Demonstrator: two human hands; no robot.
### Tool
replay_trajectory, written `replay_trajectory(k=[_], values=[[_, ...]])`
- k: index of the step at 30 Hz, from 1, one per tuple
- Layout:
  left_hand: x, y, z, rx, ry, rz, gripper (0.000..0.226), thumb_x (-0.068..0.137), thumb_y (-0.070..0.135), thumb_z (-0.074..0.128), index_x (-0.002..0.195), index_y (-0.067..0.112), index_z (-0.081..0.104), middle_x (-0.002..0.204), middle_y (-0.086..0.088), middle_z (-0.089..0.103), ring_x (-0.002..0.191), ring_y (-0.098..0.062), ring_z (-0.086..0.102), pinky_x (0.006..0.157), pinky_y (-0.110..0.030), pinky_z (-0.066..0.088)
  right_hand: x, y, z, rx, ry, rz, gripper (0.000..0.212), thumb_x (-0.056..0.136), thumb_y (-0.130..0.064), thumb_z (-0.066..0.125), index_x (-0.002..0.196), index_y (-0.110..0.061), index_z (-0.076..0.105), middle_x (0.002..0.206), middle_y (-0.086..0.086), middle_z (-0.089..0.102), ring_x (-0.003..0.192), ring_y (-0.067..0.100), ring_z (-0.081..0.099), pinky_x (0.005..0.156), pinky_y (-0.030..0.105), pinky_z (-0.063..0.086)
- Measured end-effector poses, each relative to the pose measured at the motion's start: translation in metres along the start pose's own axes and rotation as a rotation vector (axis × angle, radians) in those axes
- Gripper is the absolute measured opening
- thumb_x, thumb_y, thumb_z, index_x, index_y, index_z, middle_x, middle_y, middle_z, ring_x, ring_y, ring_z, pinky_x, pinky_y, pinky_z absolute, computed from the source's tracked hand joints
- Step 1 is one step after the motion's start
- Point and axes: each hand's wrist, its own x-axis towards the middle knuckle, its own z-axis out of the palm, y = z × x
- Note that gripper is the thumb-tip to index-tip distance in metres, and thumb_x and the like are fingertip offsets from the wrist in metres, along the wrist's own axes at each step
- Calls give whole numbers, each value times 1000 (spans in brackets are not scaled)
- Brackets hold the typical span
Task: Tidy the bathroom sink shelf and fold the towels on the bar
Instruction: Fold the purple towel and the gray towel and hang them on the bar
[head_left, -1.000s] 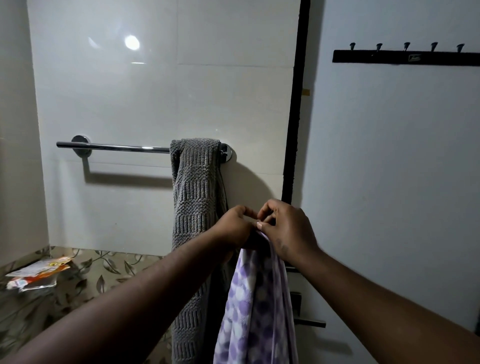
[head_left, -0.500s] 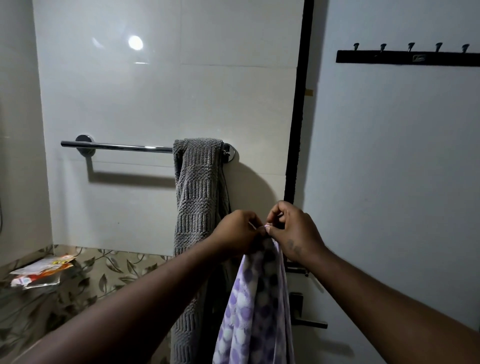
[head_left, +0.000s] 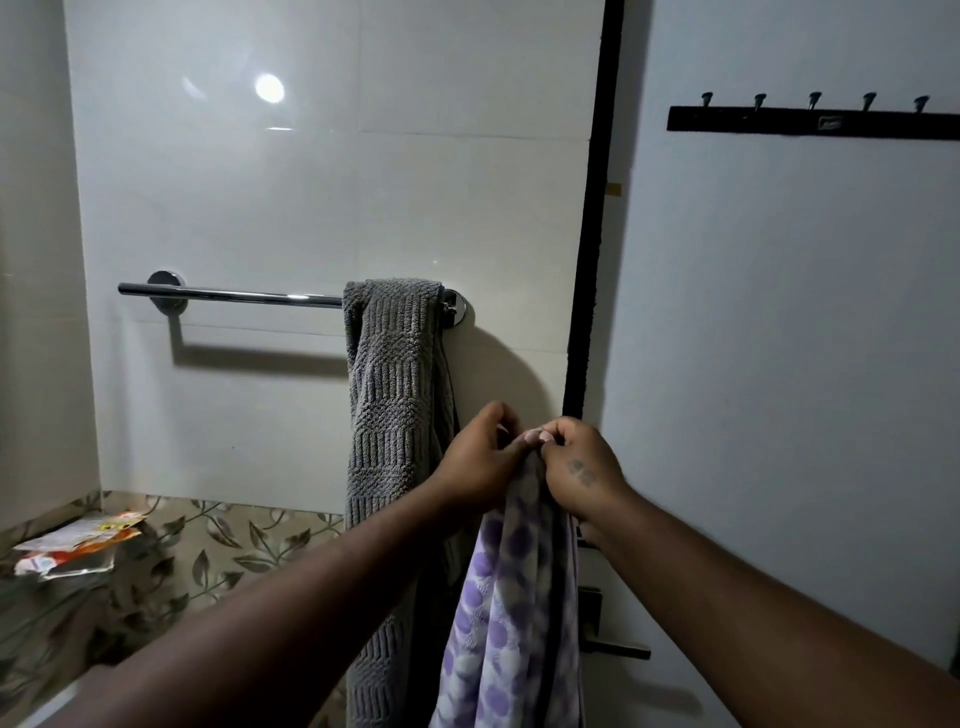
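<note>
Midway at best: one towel on the bar, one in my hands

I am watching both hands working close together. The left hand (head_left: 480, 457) and the right hand (head_left: 582, 467) are each pinching the top edge of the purple spotted towel (head_left: 511, 597) between curled fingers and thumb, knuckles almost touching. The cloth is hanging straight down below the grip. It is looking bunched rather than folded, so I am judging this fold as only just starting.

Just left of the grip, the grey towel (head_left: 395, 405) is hanging over the right end of the bar (head_left: 234, 295), narrow and fairly neat. Whether it counts as finished, I cannot tell.

As for containers, none is showing. Far down and left of the grip, a leaf-patterned ledge (head_left: 218, 545) is carrying a few crumpled packets (head_left: 72, 545). If that is the shelf, I am reckoning its tidying is not yet done. Up and right of the grip, a rack of hooks (head_left: 810, 122) is running along the wall.
</note>
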Motion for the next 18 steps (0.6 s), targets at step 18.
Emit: replay_trajectory(k=[18], values=[[-30, -15, -5, -325, -263, -104, 27, 100, 12, 64, 111, -13, 67, 107, -28, 72, 96, -31, 60, 90, -56, 50, 13, -24, -7, 137, 87, 46, 25, 100, -19, 47, 83, -22, 64, 92, 9, 71, 90, 37, 72, 82, 52, 61]])
